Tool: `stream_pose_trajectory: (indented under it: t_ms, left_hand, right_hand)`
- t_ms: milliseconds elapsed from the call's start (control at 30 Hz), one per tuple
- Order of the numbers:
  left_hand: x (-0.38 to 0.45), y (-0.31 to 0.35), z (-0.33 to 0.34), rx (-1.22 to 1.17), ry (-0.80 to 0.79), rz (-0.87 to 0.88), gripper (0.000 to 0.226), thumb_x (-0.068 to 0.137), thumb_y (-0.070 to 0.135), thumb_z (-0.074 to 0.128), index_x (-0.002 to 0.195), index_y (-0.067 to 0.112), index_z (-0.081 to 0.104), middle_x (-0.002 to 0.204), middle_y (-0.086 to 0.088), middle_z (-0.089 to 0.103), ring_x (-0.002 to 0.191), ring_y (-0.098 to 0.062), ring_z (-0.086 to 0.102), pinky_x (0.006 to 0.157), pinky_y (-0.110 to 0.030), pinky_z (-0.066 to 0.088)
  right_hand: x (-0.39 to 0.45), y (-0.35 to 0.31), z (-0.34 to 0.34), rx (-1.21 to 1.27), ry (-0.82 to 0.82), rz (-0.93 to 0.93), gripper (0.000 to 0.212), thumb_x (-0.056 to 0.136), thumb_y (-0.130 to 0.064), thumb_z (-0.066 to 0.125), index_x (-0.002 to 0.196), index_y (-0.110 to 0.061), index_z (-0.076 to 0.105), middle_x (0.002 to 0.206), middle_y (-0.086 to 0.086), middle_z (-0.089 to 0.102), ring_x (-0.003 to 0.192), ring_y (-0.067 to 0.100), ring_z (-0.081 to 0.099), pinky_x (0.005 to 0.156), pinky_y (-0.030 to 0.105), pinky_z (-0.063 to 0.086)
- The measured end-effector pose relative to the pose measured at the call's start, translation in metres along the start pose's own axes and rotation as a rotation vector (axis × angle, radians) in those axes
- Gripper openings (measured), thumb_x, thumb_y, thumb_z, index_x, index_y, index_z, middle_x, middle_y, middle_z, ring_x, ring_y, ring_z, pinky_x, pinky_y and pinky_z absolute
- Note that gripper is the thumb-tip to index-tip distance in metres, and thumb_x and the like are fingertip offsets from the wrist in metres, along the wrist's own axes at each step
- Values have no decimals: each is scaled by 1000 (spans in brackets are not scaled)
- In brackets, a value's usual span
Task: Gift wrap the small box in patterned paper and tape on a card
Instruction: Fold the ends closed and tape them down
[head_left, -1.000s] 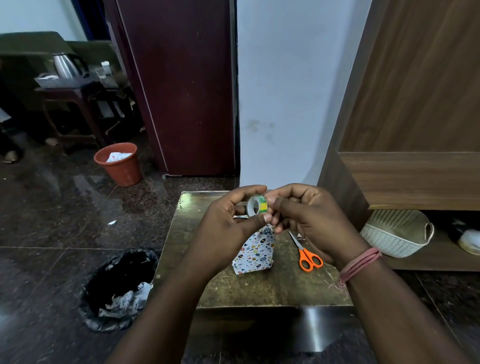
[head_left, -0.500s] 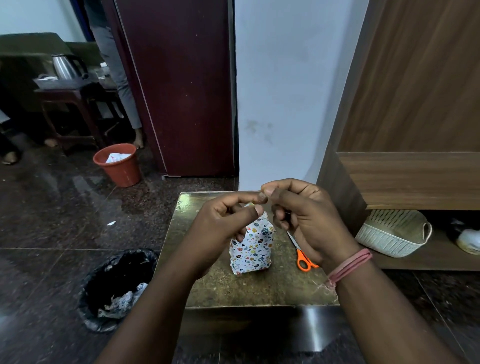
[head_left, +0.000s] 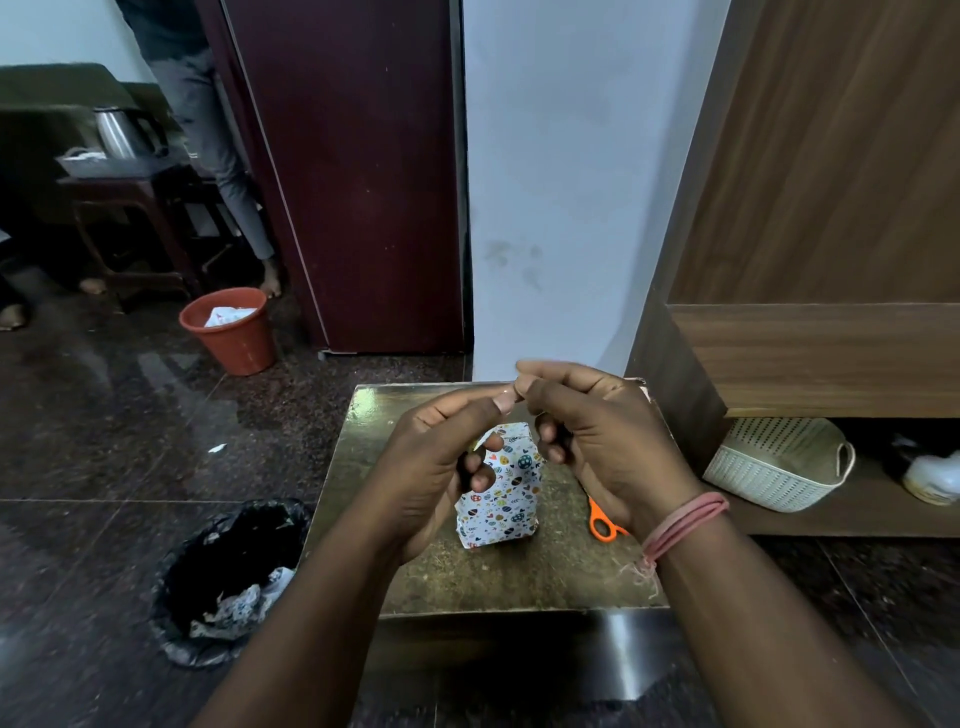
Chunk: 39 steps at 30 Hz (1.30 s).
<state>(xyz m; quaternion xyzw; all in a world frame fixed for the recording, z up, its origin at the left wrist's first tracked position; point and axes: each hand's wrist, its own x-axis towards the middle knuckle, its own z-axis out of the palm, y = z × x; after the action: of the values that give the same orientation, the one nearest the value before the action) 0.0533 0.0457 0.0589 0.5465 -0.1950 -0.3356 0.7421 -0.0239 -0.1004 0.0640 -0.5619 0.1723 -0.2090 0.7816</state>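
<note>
**Hands meet above the wrapped box**

The box (head_left: 498, 488), covered in patterned paper, stands upright on the tabletop (head_left: 395, 415), with a loose paper flap at its top. All places below are told from the box.

Both hands are raised above it, between it and the camera. The left hand (head_left: 441, 457) has its fingers curled in, and its thumb tip meets the fingertips of the right hand (head_left: 597, 436) right over the box top. The two hands pinch together at that point; what they hold there is too small to tell. A sliver of something greenish shows at the left palm, mostly hidden.

Just right of the box, orange scissors (head_left: 602, 522) lie on the tabletop, partly behind the right wrist, which wears pink bands (head_left: 683, 522).

Far left, on the floor, sit a black bin (head_left: 228, 577) and, further back, a red bucket (head_left: 231, 332). Far right, a white basket (head_left: 779, 462) rests on a low shelf.
</note>
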Motion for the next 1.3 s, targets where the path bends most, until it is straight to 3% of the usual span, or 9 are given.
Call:
stream_pose_trajectory:
  t_ms: [100, 233, 300, 367, 733, 933, 1033, 1200, 1300]
  left_hand:
    - [-1, 4, -2, 17, -15, -20, 44, 77, 34, 75, 115, 12, 79, 112, 3, 71, 64, -4, 47, 52, -23, 33]
    - [-1, 2, -1, -7, 34, -43, 43, 78, 37, 76, 115, 15, 79, 131, -2, 68, 68, -5, 46, 52, -23, 35]
    - [0, 2, -1, -23, 32, -56, 38, 85, 34, 72, 116, 15, 79, 123, 1, 72, 65, -5, 46, 52, -21, 35]
    - [-1, 5, -2, -23, 13, -75, 38, 88, 35, 69, 119, 15, 78, 98, 6, 74, 61, -5, 45, 52, -20, 36]
    - [-2, 13, -15, -50, -56, -28, 51, 83, 53, 68, 122, 21, 77, 79, -5, 54, 58, -6, 35, 50, -18, 38]
    - [1, 10, -18, -79, -35, -15, 57, 81, 60, 65, 121, 21, 77, 78, -5, 54, 57, -6, 34, 49, -18, 37]
    - [3, 10, -20, -75, -22, -14, 60, 80, 63, 65, 122, 22, 77, 77, -4, 55, 56, -6, 34, 48, -18, 36]
    - [6, 9, -21, -50, -3, -14, 62, 79, 64, 65, 123, 21, 76, 77, -3, 55, 57, -6, 34, 48, -17, 36]
    - [4, 8, -17, -33, -11, -17, 49, 80, 61, 65, 108, 23, 81, 78, -6, 55, 58, -8, 33, 48, -18, 35]
  right_hand:
    - [7, -2, -21, -100, 72, 64, 15, 93, -10, 69, 107, -12, 73, 72, 9, 61, 50, 14, 48, 43, 24, 35]
    - [19, 21, -71, -1239, 141, 86, 26, 86, -35, 60, 66, -18, 61, 69, -1, 64, 73, 26, 67, 63, 27, 44]
    - [18, 38, -82, -1515, 78, 152, 6, 78, -33, 62, 80, -28, 65, 87, -10, 64, 96, 23, 66, 72, 23, 43]
    - [16, 53, -84, -1555, 37, 282, 26, 81, -22, 71, 107, -22, 67, 100, -4, 64, 99, 21, 62, 67, 19, 39]
    - [13, 80, -77, -1524, 218, 286, 22, 87, -21, 66, 108, -17, 68, 111, 8, 70, 104, 27, 67, 86, 29, 52]
    - [5, 57, -64, -1427, 175, 364, 10, 87, -21, 69, 88, -15, 61, 81, 5, 61, 86, 25, 66, 61, 22, 39]
    - [6, 33, -62, -1138, 82, 375, 23, 82, -22, 73, 67, -15, 57, 61, 4, 58, 53, 17, 51, 49, 21, 36]
    - [-4, 1, -43, -170, -231, 290, 11, 83, -6, 71, 84, 5, 72, 88, 23, 70, 75, 19, 68, 70, 24, 58]
    - [-9, -9, -40, -65, -389, 321, 12, 83, -1, 68, 87, 9, 73, 92, 26, 67, 76, 21, 69, 70, 24, 60]
